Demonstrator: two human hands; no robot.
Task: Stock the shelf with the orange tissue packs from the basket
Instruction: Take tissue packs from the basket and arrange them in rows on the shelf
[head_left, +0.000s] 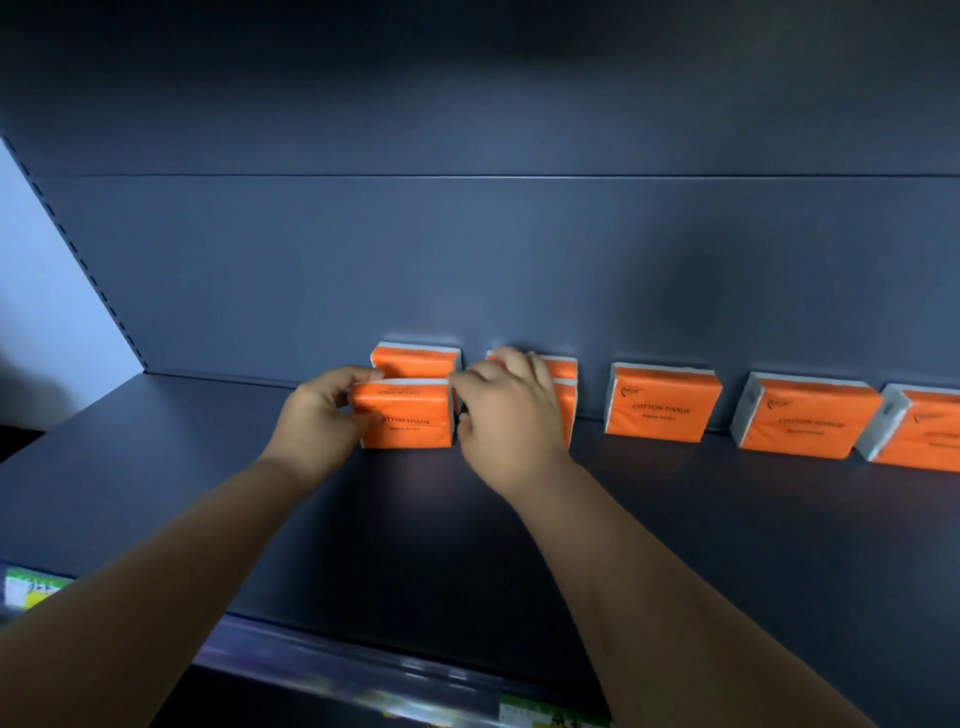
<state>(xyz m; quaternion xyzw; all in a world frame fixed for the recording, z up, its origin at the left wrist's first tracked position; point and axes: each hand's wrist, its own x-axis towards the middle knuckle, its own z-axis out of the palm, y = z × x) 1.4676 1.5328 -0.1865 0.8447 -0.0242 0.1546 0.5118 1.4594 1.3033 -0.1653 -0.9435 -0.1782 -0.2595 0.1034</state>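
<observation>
Near the middle of the frame, your left hand (322, 415) curls round the left end of a glossy orange rectangular tissue pack (408, 423), with the thumb on its printed front and the fingers over its top. Your right hand (509, 415) pinches the same pack's right edge between thumb and bent forefinger. The pack stands upright on the smooth dark grey metal shelf (415, 530), just in front of a second orange pack (415, 359) set against the matte back panel (467, 249). A half-hidden pack (566, 370) shows behind your right hand. Further right, spaced along the panel, stand a centre-right pack (660, 402), a far-right pack (805, 418) and an edge-cropped pack (924, 431), each soft-cornered with pale ends. A shiny plastic price rail (337, 670) trims the shelf's front edge.
</observation>
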